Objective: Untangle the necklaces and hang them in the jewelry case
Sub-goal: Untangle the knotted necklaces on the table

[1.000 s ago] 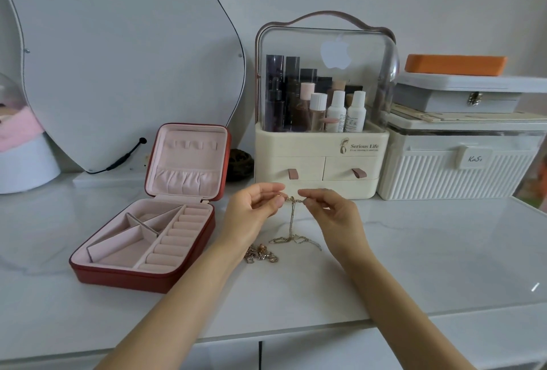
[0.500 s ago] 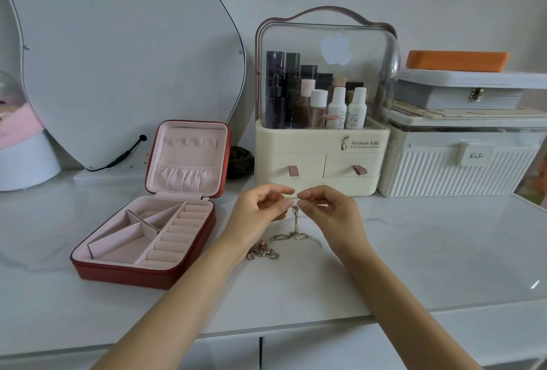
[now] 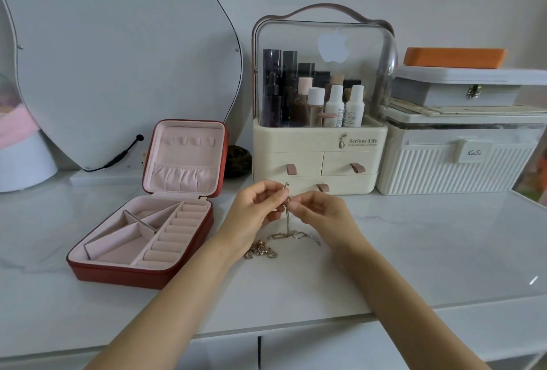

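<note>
A thin silver necklace chain (image 3: pixel 291 233) hangs from my fingertips, its lower loops lying in a heap on the white marble top. My left hand (image 3: pixel 256 210) and my right hand (image 3: pixel 321 211) both pinch the chain's upper end, fingertips almost touching, a little above the table. A second tangle of rose-gold jewelry (image 3: pixel 260 252) lies on the table just below my left wrist. The red jewelry case (image 3: pixel 142 273) stands open to the left, with a pink lining, dividers, ring rolls and small hooks in its upright lid (image 3: pixel 186 156).
A cream cosmetics organizer (image 3: pixel 318 144) with a clear dome and drawers stands right behind my hands. White ribbed storage boxes (image 3: pixel 453 162) sit at the right, an orange item on top. A curved mirror (image 3: pixel 118 59) leans at the back left. The table's front edge runs below my forearms.
My two hands have drawn closer together on the chain's top end, and the chain has been lifted slightly. The view has shifted a little.
</note>
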